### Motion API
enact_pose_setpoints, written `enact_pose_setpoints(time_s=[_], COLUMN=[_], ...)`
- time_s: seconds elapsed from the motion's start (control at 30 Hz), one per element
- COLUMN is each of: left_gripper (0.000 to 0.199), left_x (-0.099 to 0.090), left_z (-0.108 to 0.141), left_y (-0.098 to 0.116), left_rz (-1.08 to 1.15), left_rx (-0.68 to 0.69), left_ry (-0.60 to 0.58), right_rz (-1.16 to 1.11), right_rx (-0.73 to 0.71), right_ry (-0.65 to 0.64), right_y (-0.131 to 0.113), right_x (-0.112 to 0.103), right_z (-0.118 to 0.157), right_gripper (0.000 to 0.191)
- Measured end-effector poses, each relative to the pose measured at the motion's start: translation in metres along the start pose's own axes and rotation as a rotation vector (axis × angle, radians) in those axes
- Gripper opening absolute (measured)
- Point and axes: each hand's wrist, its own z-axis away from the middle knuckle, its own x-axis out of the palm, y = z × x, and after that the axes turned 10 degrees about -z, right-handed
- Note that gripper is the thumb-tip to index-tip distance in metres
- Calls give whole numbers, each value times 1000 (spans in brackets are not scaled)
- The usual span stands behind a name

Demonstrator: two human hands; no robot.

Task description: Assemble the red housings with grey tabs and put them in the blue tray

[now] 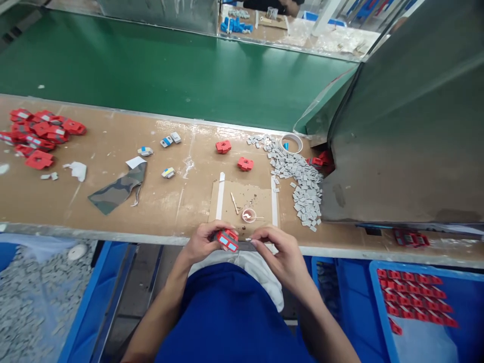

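Note:
In my left hand is a red toy vehicle body with light-blue windows, its fingers closed around one end just over the table's front edge. My right hand pinches a tiny pale piece between thumb and forefinger, close beside the vehicle but apart from it. Beyond the hands stands a small round pot with a thin stick lying across it. A short white stick lies nearby on a taped-down cardboard sheet. Two red vehicle parts sit farther back.
Several small grey plates form a pile at the right, near a tape roll. Red parts are heaped at the left. A camouflage cloth lies left of centre. A green conveyor belt runs behind; a blue tray holds red parts.

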Motion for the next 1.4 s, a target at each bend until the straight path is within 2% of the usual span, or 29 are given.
enact_pose_setpoints(time_s=[0.1, 0.17, 0.33, 0.67, 0.83, 1.0, 1.1, 1.4], left_gripper=[34, 36, 36, 32, 30, 27, 27, 27], left_x=[-1, -2, -3, -3, -4, -4, -5, -2], left_z=[0, 0, -1, -2, -3, -4, -4, 0], left_y=[2, 2, 1, 0, 2, 5, 7, 3], left_rz=[-80, -112, -169, -229, -293, -391, -435, -508], left_rx=[-13, -20, -12, 10, 52, 80, 96, 203], left_ry=[20, 31, 2, -6, -32, -64, -72, 16], right_rz=[-60, -75, -36, -13, 79, 282, 354, 156], right_rx=[20, 39, 63, 110, 112, 56, 61, 62], right_ry=[-38, -58, -97, -94, -135, -148, -155, -82], right_y=[2, 6, 8, 9, 3, 2, 5, 9], right_x=[19, 24, 23, 27, 27, 34, 37, 39], right_z=[-8, -12, -16, -12, -11, -8, -6, 1], right_gripper=[14, 14, 14, 15, 18, 27, 26, 18])
